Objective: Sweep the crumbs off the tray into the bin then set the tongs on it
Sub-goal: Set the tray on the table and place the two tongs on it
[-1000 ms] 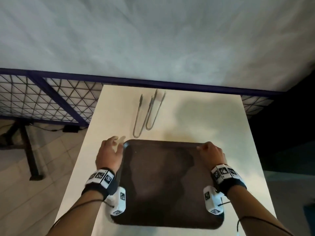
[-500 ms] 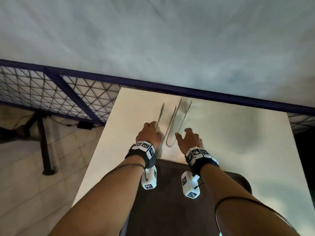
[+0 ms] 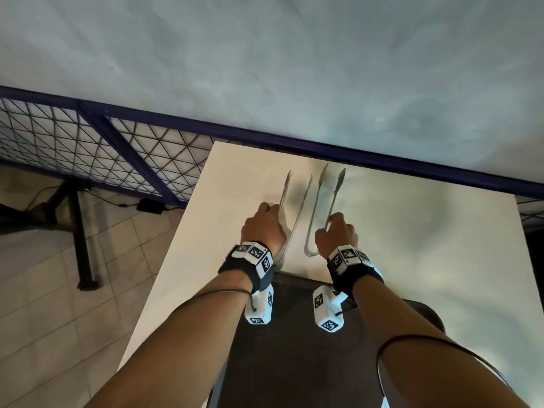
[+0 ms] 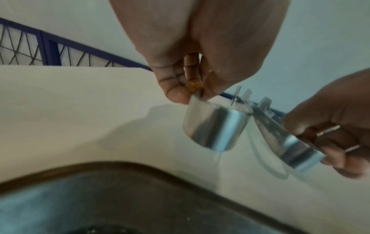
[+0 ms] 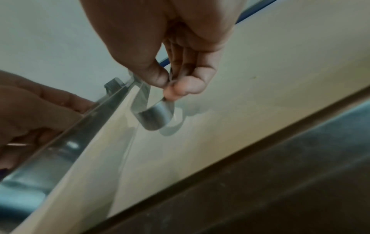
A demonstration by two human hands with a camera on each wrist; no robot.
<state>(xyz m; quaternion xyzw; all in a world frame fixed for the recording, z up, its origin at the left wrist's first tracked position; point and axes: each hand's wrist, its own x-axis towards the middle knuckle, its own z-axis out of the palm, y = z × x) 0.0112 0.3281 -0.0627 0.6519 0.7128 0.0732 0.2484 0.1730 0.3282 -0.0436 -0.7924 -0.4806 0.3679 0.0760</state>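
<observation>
Two pairs of steel tongs lie side by side on the white table [image 3: 412,245], just beyond the dark tray [image 3: 294,348]. My left hand [image 3: 265,222] pinches the outer arm of the left tongs [image 3: 299,213] near the bend. In the left wrist view the left hand [image 4: 192,93] has orange crumbs stuck to its fingers above that bend [image 4: 214,128]. My right hand [image 3: 335,231] pinches the right tongs [image 3: 309,251] by the right arm. The right wrist view shows my right hand [image 5: 170,88] pinching just above the bend of those tongs [image 5: 156,115]. The tray's rim [image 4: 140,167] is a short way from both bends.
A blue metal frame with wire mesh [image 3: 132,160] runs along the table's far edge in front of a pale wall. Tiled floor and a black stand leg [image 3: 84,245] lie off the table's left side. No bin is in view.
Both hands left the tray's far corners and reached forward past it. Each has closed its fingers on a pair of tongs, and the right tongs sit slightly further right.
</observation>
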